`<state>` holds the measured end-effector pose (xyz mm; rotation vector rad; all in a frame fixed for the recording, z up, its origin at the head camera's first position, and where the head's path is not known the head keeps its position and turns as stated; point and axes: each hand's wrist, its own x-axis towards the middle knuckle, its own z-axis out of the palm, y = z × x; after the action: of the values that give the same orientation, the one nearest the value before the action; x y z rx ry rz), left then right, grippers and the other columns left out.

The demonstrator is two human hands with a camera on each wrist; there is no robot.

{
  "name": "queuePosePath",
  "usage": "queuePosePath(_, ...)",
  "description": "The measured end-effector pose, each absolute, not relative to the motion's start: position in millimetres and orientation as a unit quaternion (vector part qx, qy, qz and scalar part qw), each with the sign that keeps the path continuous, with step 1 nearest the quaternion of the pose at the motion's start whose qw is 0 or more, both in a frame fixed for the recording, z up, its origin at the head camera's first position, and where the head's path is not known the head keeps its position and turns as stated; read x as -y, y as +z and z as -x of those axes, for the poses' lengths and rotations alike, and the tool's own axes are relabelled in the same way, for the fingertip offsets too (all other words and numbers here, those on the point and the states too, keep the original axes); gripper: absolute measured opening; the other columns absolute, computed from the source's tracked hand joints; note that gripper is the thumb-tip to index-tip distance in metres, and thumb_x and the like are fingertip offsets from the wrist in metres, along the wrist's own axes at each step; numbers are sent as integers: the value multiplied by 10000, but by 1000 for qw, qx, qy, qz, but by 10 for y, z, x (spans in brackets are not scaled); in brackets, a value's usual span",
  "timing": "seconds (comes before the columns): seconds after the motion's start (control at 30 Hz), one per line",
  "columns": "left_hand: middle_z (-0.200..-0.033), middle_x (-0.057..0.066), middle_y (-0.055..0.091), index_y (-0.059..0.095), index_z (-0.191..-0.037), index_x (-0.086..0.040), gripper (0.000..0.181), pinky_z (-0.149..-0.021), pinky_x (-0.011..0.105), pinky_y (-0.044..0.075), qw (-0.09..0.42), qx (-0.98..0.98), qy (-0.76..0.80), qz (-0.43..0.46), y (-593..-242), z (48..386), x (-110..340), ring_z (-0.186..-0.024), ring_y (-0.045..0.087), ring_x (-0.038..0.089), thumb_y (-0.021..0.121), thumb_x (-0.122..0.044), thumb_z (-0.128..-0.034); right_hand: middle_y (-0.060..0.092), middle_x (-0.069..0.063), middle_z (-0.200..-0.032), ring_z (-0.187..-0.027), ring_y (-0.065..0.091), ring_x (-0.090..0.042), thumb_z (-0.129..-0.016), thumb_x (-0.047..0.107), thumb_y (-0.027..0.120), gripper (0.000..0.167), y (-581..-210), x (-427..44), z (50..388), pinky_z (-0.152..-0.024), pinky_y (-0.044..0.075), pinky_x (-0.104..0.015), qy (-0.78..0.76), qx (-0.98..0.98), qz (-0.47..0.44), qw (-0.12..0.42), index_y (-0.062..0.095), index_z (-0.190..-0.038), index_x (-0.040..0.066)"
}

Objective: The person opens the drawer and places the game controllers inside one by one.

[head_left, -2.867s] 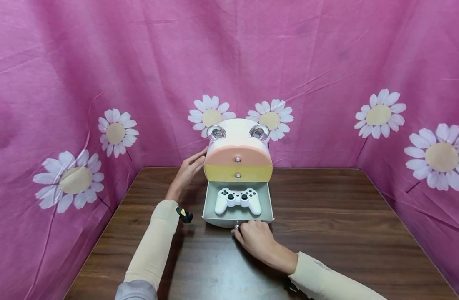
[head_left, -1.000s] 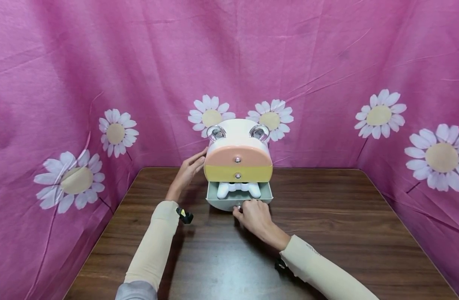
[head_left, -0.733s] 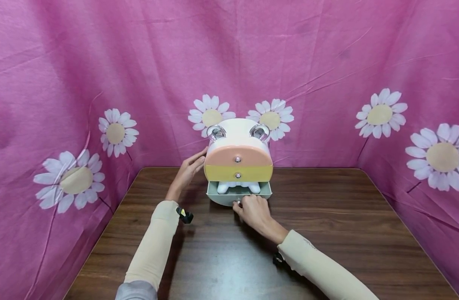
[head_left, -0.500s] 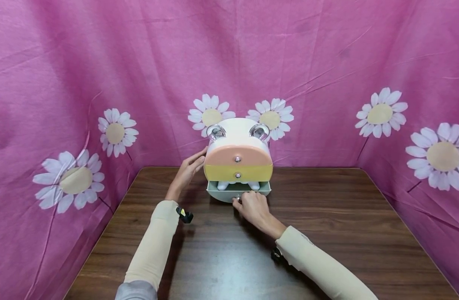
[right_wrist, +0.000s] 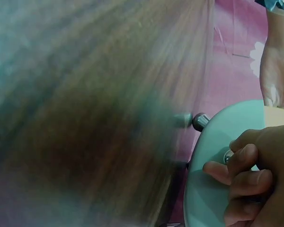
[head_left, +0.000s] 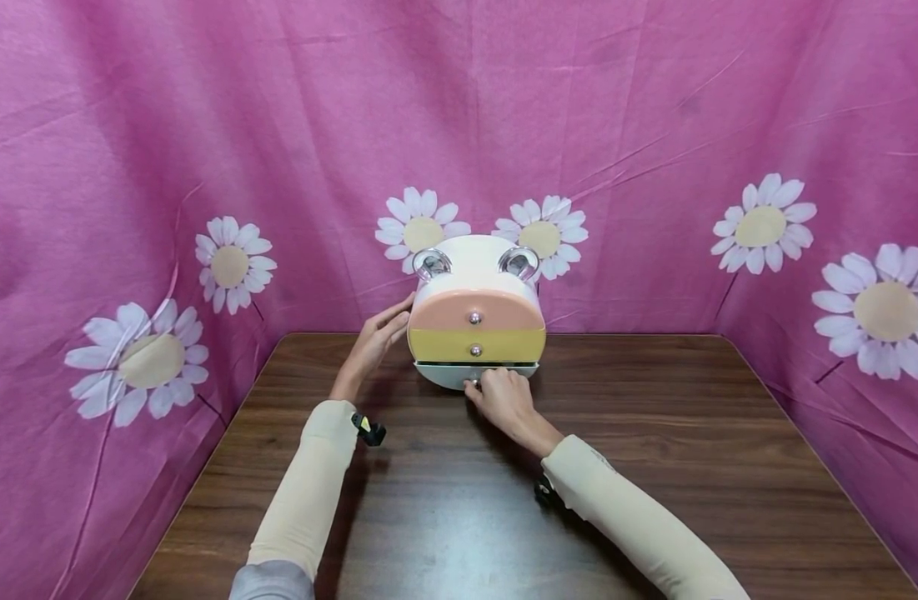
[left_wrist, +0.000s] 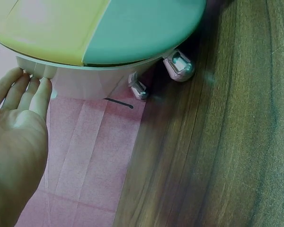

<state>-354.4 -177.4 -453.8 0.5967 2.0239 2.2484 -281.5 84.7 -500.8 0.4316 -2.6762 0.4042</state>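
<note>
A small tabletop drawer cabinet [head_left: 474,262] with a rounded white body stands at the table's back. Its orange drawer [head_left: 443,312] and yellow drawer [head_left: 439,346] sit closed. Beneath them, the pale green bottom drawer [head_left: 438,377] is almost in, with a thin dark gap along its top. My right hand [head_left: 509,402] pinches that drawer's metal knob [right_wrist: 227,156] between thumb and curled fingers. Against the cabinet's left side, the fingertips of my left hand [head_left: 370,348] rest with fingers nearly straight, as the left wrist view confirms. The white game controller is hidden inside the bottom drawer.
The cabinet stands on short metal feet [left_wrist: 180,66] on a dark wooden table [head_left: 691,467]. A pink curtain [head_left: 616,108] printed with white flowers hangs close behind the table and along both sides.
My right hand has pushed the bottom drawer inward by its knob, from far out to nearly closed. The game controller has gone out of sight. My left hand has stayed on the cabinet's side.
</note>
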Motion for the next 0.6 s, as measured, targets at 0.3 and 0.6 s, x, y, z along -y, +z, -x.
queuePosePath(0.3, -1741, 66, 346, 420, -1618, -35, 515, -1271, 292, 378, 35, -652, 732, -193, -4515, 3530, 1778, -1612, 330, 264, 526, -166, -1131, 542, -49, -547, -478, 572, -272, -987, 415, 747, 640, -4999, -863, 2921, -405, 486, -452, 151, 960, -147, 184, 430, -494, 157)
queuePosePath(0.6, -1749, 75, 323, 407, -1622, -27, 523, -1288, 307, 349, 36, -654, 729, -197, -4542, 3521, 1788, -1620, 305, 272, 525, -183, -1136, 551, -46, -550, -492, 587, -269, -1013, 447, 719, 642, -4995, -879, 2905, -409, 477, -442, 154, 962, -145, 172, 448, -504, 166)
